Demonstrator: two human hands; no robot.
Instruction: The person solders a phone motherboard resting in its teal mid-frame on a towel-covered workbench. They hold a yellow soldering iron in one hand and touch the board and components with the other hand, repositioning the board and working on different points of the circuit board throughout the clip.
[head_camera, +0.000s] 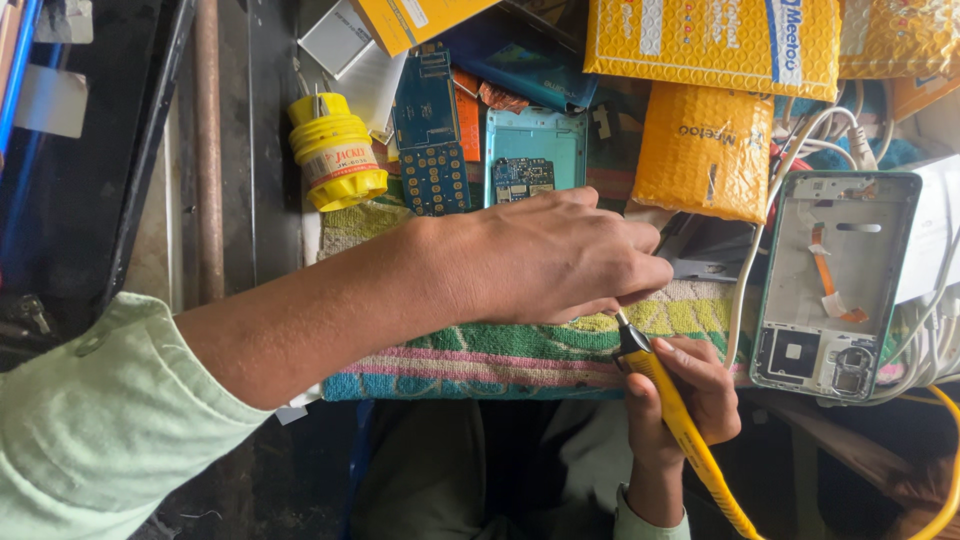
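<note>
Right hand (690, 390) pinches slim yellow soldering iron (672, 405) over striped woven towel (500, 355).

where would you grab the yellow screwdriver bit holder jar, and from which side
Grip the yellow jar around its ribbed middle, coming from its left side over the bare dark benchtop. It lies free there, while a blue circuit board crowds its right side.

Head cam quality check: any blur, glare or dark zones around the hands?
Head view: even daylight, no glare; left hand and right hand sharp; soldering iron tip hidden behind the left hand; lower middle under the striped towel falls into shadow; left sleeve slightly soft.
</note>
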